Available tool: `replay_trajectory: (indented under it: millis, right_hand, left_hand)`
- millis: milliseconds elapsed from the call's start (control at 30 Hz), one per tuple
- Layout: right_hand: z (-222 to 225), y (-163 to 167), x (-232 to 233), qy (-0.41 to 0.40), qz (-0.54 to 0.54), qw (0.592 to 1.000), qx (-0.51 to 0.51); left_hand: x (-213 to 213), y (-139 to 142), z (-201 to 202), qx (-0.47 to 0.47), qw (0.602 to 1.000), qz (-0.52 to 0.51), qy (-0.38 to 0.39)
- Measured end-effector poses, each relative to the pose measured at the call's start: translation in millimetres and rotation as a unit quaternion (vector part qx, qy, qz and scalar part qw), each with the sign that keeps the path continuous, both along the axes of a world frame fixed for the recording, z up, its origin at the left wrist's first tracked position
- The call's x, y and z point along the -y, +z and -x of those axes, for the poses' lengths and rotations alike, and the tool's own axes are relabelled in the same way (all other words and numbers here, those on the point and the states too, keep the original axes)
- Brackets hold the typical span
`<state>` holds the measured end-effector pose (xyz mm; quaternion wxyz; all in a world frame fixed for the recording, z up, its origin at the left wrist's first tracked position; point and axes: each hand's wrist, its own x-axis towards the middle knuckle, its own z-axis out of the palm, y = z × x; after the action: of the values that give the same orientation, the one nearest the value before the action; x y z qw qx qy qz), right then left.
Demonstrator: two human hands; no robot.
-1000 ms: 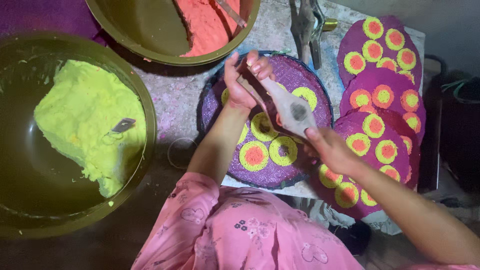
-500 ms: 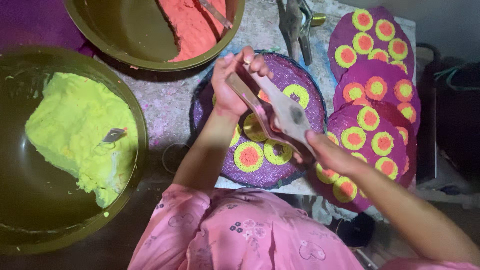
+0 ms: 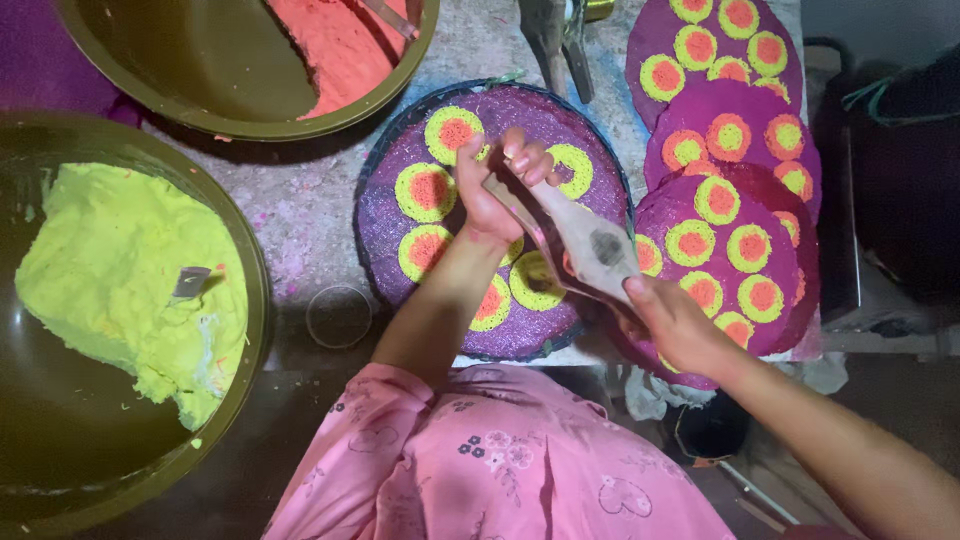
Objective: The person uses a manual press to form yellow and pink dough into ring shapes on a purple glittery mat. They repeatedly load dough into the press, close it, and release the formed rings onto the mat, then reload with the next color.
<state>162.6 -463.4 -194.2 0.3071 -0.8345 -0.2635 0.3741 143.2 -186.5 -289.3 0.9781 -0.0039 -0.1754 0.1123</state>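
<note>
A round purple disc [image 3: 560, 120] lies on the work surface, dotted with yellow-green rings that have orange centres [image 3: 428, 190]. Over its middle, my left hand [image 3: 492, 190] pinches the narrow tip of a long pale wooden paddle [image 3: 585, 245]. My right hand [image 3: 672, 322] grips the paddle's wide lower end near the disc's right edge. The paddle slants from upper left to lower right above the disc and hides part of one ring. My pink flowered sleeve [image 3: 480, 460] fills the bottom of the view.
A stack of finished purple discs [image 3: 735, 160] with the same rings lies at the right. A large bowl of yellow-green paste [image 3: 120, 280] sits at the left, a bowl of orange paste [image 3: 340, 45] at the top. A small clear lid [image 3: 339, 316] rests near the disc.
Both hands and the paddle have stayed together over the disc. The view has shifted, so the disc and bowls sit slightly differently in the frame.
</note>
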Motion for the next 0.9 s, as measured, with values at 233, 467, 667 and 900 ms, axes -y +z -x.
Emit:
replay_trajectory:
  millis: [233,467,667,900]
  right_hand:
    - [-16,0,11,-0.019,0.064,0.997,-0.034]
    - [-46,1,2,0.026,-0.093,0.986,-0.137]
    - [-78,43,10,-0.024,0.006,0.995,-0.092]
    - [-66,23,-14,-0.032,0.012,0.997,0.072]
  left_hand:
    - [14,5,-2,-0.036,0.998,0.041,0.010]
    - [-2,87,-9,-0.110,0.981,-0.090,0.130]
    - [4,91,-44,-0.003,0.997,-0.078,0.004]
    - [12,21,-81,-0.027,0.999,0.027,-0.019]
